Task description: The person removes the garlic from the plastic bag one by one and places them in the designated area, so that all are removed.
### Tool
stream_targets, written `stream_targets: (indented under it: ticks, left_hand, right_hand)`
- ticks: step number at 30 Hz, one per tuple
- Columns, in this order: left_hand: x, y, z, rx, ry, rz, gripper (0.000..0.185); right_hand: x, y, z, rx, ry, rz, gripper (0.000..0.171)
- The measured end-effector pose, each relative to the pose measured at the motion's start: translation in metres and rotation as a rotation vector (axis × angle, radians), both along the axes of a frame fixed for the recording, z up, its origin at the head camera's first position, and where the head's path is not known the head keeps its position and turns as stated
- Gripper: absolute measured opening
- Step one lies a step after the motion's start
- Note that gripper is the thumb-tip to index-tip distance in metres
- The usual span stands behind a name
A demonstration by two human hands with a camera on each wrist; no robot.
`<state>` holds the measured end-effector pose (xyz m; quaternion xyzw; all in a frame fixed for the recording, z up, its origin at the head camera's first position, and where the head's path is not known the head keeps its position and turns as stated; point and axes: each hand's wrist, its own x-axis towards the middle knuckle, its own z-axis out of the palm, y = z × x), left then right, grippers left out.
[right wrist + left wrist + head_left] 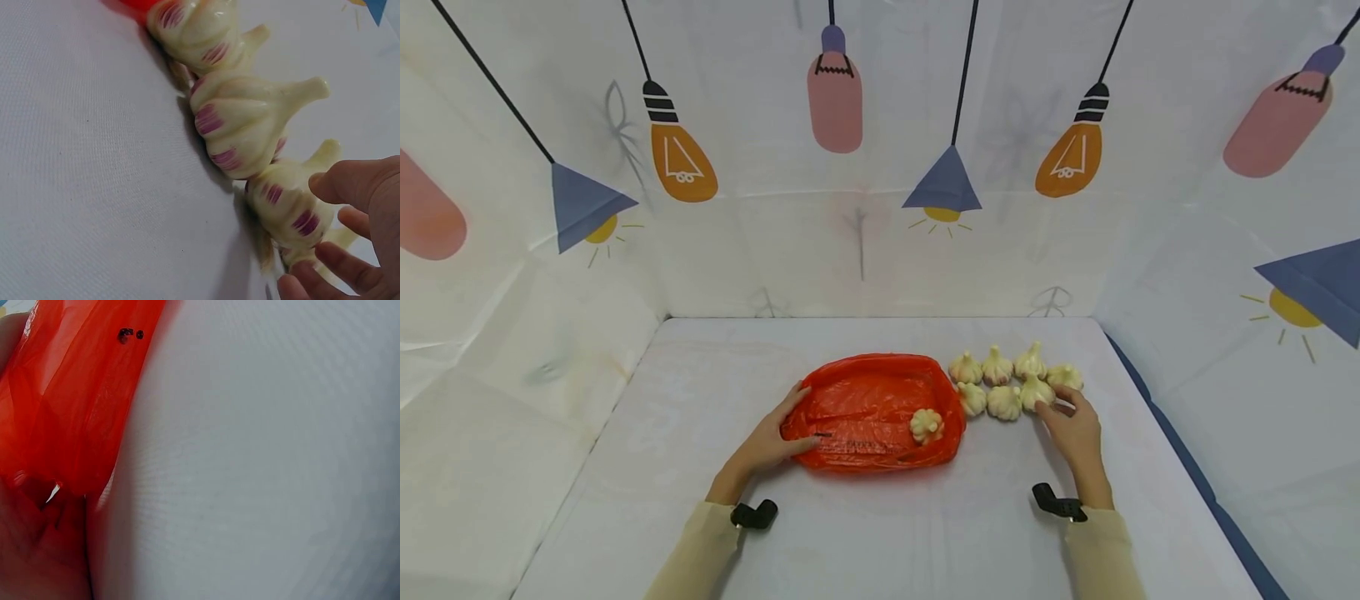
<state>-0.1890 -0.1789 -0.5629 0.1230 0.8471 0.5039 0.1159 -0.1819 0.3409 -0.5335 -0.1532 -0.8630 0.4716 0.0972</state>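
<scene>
A red plastic bag (865, 408) lies spread wide on the table, with one garlic bulb (927, 426) at its right side. My left hand (771, 437) holds the bag's left edge, the thumb over the front part and the fingers at the far side. In the left wrist view, red plastic (75, 394) hides part of that hand. Right of the bag, several garlic bulbs (1003, 402) with purple streaks stand in two rows. My right hand (1071, 429) is at the front row's right-end bulb (290, 203), thumb and fingers spread around it; firm contact is unclear.
The white-covered table (880, 542) is enclosed by white sheets (880, 250) printed with lamps and bulbs. A dark blue strip (1180, 458) runs along its right edge. Black wrist devices (755, 514) are worn on both arms.
</scene>
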Motion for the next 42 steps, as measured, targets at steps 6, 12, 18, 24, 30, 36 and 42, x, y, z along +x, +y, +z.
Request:
stream_targets:
  ticks: [6, 12, 18, 24, 30, 36, 42]
  left_hand:
    - [0.001, 0.0, 0.001, -0.001, -0.001, -0.003, 0.099]
    - [0.0, 0.001, 0.002, -0.006, -0.018, -0.001, 0.099]
    - [0.0, 0.002, 0.005, -0.007, -0.01, 0.0, 0.1]
    - [0.001, 0.001, 0.006, -0.016, -0.013, 0.007, 0.099]
    - [0.003, 0.001, 0.005, -0.018, -0.022, 0.003, 0.099]
    - [0.004, 0.0, 0.007, -0.015, -0.025, 0.009, 0.099]
    - [0.004, 0.001, 0.007, -0.019, -0.006, 0.002, 0.1]
  right_hand:
    - [0.004, -0.005, 0.01, 0.022, 0.054, -0.005, 0.054]
    - [0.005, -0.017, 0.036, -0.051, 0.153, 0.006, 0.053]
    - [0.001, -0.032, 0.062, -0.063, 0.21, 0.098, 0.055]
    - [-0.003, -0.062, 0.089, -0.157, 0.251, 0.308, 0.052]
    - [-0.013, -0.095, 0.105, -0.126, 0.234, 0.499, 0.049]
    - [-0.023, -0.135, 0.109, -0.109, 0.142, 0.663, 0.049]
    - [-0.025, -0.159, 0.102, -0.02, 0.033, 0.767, 0.047]
